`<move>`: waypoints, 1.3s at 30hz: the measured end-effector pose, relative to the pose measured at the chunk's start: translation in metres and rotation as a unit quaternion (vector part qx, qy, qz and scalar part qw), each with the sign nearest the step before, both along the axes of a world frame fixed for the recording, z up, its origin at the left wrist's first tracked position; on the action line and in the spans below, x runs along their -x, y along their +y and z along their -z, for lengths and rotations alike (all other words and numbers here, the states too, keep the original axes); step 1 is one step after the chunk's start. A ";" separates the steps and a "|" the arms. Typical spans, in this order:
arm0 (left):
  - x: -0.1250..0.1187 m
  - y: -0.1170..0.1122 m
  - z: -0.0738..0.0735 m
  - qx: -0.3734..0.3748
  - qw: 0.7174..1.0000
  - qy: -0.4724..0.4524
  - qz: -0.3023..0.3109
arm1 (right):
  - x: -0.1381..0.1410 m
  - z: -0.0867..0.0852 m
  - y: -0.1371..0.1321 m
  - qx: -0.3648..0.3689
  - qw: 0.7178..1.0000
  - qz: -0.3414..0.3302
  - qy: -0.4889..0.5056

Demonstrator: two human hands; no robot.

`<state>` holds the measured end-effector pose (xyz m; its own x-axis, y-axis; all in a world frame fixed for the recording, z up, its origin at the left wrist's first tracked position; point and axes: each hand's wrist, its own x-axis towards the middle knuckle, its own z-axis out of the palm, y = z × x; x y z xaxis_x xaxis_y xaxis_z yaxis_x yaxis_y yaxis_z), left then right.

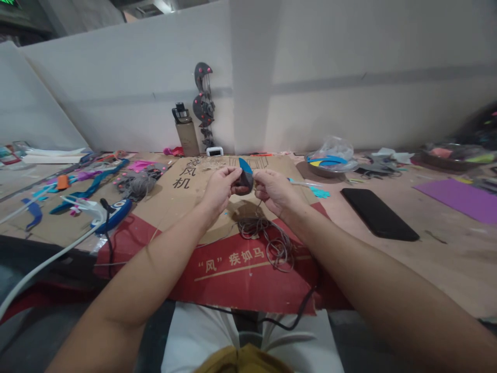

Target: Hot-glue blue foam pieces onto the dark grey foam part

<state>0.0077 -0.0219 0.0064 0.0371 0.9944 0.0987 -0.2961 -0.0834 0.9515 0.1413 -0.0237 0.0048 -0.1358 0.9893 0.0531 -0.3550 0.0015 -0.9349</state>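
Observation:
My left hand (223,190) grips a small curved piece (245,171), blue on one face and dark on the rest, above the cardboard. At the piece's right edge, the fingers of my right hand (275,190) are pinched together. What lies between those fingertips is too small to make out. A thin strand seems to run down below them toward a loose tangle of grey cord (277,243). That tangle rests on the flattened cardboard (233,285), partly on its red printed band.
A black phone (378,213) and purple sheet (458,199) lie right. A bottle (186,132) stands behind, beside a hanging string of dark crescents (204,101). At left are a blue-and-white glue gun (114,215) with its cable and a grey bundle (139,182). A bowl (330,168) holds coloured pieces.

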 end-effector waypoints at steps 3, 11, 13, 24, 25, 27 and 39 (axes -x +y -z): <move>0.003 0.003 -0.001 0.017 0.999 0.000 0.028 | -0.001 -0.001 0.000 -0.001 1.000 0.000 0.004; 0.014 0.007 -0.006 0.035 0.994 -0.023 0.098 | -0.003 -0.005 -0.004 -0.026 0.998 -0.057 0.016; 0.013 0.006 -0.007 0.041 0.994 -0.029 0.101 | -0.003 -0.004 -0.004 -0.028 0.997 -0.065 0.024; -0.007 -0.006 0.004 -0.098 0.986 0.128 -0.051 | -0.003 0.007 0.010 0.007 0.999 0.040 0.016; -0.006 -0.007 0.005 -0.130 0.974 0.173 -0.061 | -0.002 0.007 0.009 0.008 0.999 0.046 0.013; -0.005 -0.009 0.007 -0.173 0.954 0.234 -0.079 | 0.000 0.008 0.007 0.002 0.999 0.052 0.001; -0.014 -0.012 0.000 -0.034 0.998 0.048 -0.034 | 0.006 0.020 0.005 -0.172 0.977 0.086 -0.096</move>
